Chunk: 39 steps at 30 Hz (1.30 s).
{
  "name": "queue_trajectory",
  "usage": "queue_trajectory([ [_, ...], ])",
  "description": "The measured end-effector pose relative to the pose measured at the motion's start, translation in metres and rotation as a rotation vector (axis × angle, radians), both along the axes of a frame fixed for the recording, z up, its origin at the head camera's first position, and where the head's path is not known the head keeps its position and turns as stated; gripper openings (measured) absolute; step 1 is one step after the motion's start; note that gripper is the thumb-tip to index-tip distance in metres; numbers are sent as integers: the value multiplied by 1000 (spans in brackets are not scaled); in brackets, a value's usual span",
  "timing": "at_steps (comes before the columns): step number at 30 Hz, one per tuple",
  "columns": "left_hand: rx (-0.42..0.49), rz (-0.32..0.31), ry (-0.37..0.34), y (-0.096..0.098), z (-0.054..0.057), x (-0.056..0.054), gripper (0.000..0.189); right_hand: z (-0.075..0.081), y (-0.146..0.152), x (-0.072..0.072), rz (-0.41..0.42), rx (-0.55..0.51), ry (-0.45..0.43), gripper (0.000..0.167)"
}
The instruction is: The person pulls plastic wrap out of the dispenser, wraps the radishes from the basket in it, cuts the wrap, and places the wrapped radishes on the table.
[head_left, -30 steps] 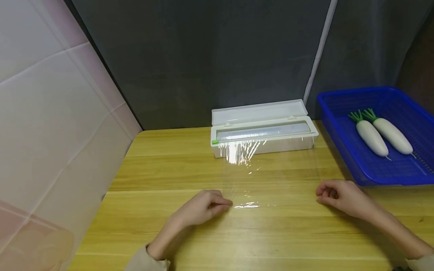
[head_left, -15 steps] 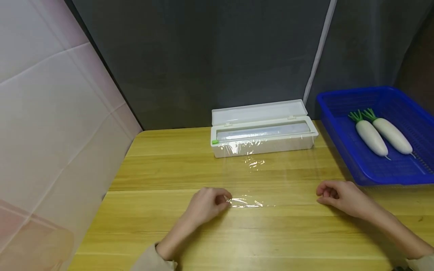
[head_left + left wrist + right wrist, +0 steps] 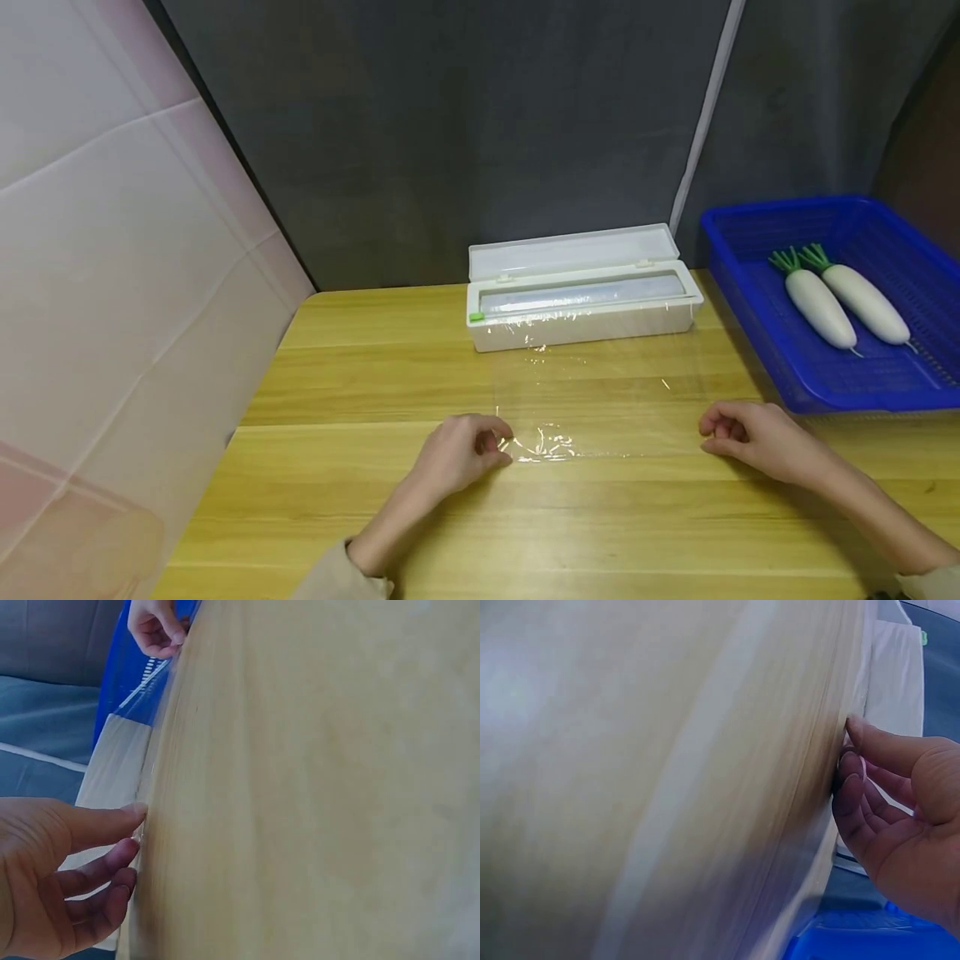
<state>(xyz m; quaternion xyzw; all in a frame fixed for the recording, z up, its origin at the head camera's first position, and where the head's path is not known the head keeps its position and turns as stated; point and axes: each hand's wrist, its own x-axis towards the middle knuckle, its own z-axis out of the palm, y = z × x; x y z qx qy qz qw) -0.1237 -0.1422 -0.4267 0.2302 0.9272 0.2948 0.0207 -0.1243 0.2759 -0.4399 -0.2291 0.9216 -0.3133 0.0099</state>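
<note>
A sheet of clear plastic wrap (image 3: 607,408) runs from the roll (image 3: 585,293) in a white dispenser box (image 3: 585,332) toward the hands, over the wooden table. At its near left corner is my left hand (image 3: 461,454); thumb and forefinger stand apart, with glinting film at their tips. In the left wrist view, the left hand (image 3: 67,877) shows the same gap. My right hand (image 3: 757,437) pinches the near right corner, thumb close to a curled forefinger. The right wrist view shows this right hand (image 3: 900,795) side-on; the thin film at its fingertips is hard to see.
A blue basket (image 3: 757,358) with two white radishes (image 3: 821,308) stands at the right. The dispenser's lid (image 3: 573,252) is raised at the back, before a dark curtain (image 3: 450,142). A green slider (image 3: 476,317) sits on the box's left end. A pale wall (image 3: 150,275) rises at left.
My left thumb and forefinger, pinched together a second ago, have parted at the film's corner, and that hand shifted slightly. The glints on the film have changed. My right hand stays put.
</note>
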Motion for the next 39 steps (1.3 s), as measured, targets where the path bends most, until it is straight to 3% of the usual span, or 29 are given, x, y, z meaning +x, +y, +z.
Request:
queue_trajectory([
  [9, -44, 32, 12, -1, 1, -1, 37, 4, 0, -1, 59, -12, -6, 11],
  [15, -68, 39, 9, -1, 2, -3, 37, 15, -1, -3, 115, -36, -5, 5],
  [31, -77, 23, -48, -1, 5, -8, 37, 68, -4, -18, 49, -72, 170, 13],
  [39, -66, -13, -48, -3, 5, -11, 38, 94, 11, -32, -49, -50, 237, 11],
])
